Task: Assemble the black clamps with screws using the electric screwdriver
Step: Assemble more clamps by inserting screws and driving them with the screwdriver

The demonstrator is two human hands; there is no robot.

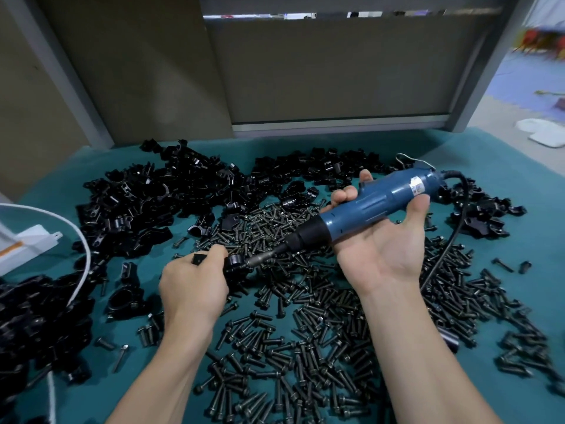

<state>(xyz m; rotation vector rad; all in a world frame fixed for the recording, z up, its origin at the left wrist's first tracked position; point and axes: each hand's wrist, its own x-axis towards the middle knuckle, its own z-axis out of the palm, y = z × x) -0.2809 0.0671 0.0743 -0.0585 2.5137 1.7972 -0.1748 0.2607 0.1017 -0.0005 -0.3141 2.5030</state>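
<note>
Left hand grips 1 black clamp, right hand curls round the electric screwdriver with its bit on the clamp; loose clamps and loose screws suggest most work remains.

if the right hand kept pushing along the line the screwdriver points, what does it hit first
The black clamp gripped by the left hand. The electric screwdriver in the right hand aims at it, and the bit tip seems to touch it, though depth is unclear.
</note>
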